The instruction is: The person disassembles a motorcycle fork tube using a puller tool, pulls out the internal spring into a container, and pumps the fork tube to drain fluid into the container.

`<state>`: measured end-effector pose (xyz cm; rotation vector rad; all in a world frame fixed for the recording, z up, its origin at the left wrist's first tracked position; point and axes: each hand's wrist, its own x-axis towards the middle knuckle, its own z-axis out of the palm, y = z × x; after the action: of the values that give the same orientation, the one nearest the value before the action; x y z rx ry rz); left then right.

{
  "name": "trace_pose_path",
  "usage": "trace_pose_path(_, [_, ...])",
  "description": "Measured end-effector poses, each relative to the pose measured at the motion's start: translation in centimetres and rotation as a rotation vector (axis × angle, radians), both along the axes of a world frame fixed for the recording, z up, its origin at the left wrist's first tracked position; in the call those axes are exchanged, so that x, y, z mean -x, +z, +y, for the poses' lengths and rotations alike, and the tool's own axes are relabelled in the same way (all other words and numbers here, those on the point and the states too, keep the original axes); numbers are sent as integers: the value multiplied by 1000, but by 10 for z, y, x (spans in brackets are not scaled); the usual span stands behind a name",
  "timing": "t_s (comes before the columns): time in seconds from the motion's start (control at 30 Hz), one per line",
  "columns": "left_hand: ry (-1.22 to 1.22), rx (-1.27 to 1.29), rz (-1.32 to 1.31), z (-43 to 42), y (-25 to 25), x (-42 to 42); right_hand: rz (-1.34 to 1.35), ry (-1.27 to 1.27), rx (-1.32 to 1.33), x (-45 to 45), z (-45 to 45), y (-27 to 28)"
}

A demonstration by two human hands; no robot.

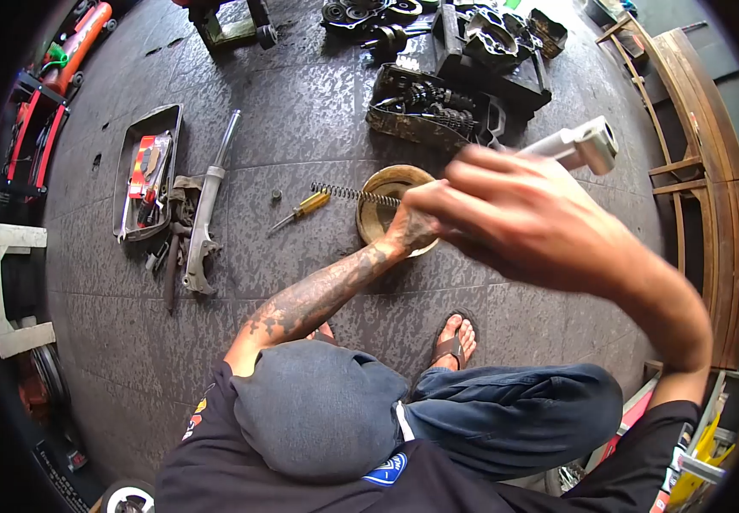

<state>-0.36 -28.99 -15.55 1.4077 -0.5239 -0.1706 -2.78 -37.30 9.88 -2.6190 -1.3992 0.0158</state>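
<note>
My right hand (523, 214), slightly blurred, is closed around a silver fork leg (587, 145); its lugged end sticks out up and to the right. My left hand (416, 229) is over the rim of a round tan bowl (373, 190), its fingers hidden behind my right hand. A long coil spring (348, 193) reaches across the bowl's left rim, close to my left hand. Left of the bowl lies a screwdriver (301, 210) with a yellow handle, beside a small dark round part (276, 196). Another fork leg (209, 201) rests on the floor farther left.
A tray (120, 201) with tools and a red packet stands at the left, a dark rag (183, 205) beside it. Ahead is a box (412, 128) of greasy gears, with engine parts (489, 38) behind. A wooden bench frame (715, 171) lines the right side.
</note>
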Motion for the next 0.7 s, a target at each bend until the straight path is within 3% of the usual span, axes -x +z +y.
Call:
trace_pose_path(0.03, [64, -36, -154, 11, 13, -3, 95, -32, -72, 11, -7, 10])
trace_pose_path(0.07, [36, -70, -93, 13, 16, 0, 40, -84, -246, 21, -21, 2])
trace_pose_path(0.13, [70, -45, -94, 8, 12, 4, 143, -437, -458, 42, -57, -27])
trace_pose_path(0.17, [67, -36, -114, 9, 13, 5, 127, -539, -668, 48, -78, -55])
trace_pose_path(0.2, [73, -26, -108, 8, 15, 6, 242, -699, -1129, 59, -80, -89])
trace_pose_path(0.27, [91, -20, -130, 6, 16, 10, 39, -535, -1413, 54, -82, -135])
trace_pose_path(0.37, [116, -65, -188, 6, 16, 12, 95, -560, -1520, 29, -32, -128])
trace_pose_path(0.4, [125, -69, -216, 4, 17, 11, 202, -457, -1523, 19, -22, -119])
trace_pose_path(0.47, [141, -63, -225, -1, 13, 11, 332, -644, -1568, 17, -18, -117])
trace_pose_path(0.53, [174, -57, -233, -3, 11, 12, 330, -615, -1672, 11, -9, -112])
trace_pose_path(0.6, [-26, -119, -33, 1, 25, 12, 318, -576, -1718, 11, -10, -112])
trace_pose_path(0.67, [-113, -157, -104, 16, 30, 9, 343, -589, -1684, 12, -17, -112])
trace_pose_path(0.7, [-40, -153, -240, 26, 27, 6, 356, -568, -1696, 12, -19, -108])
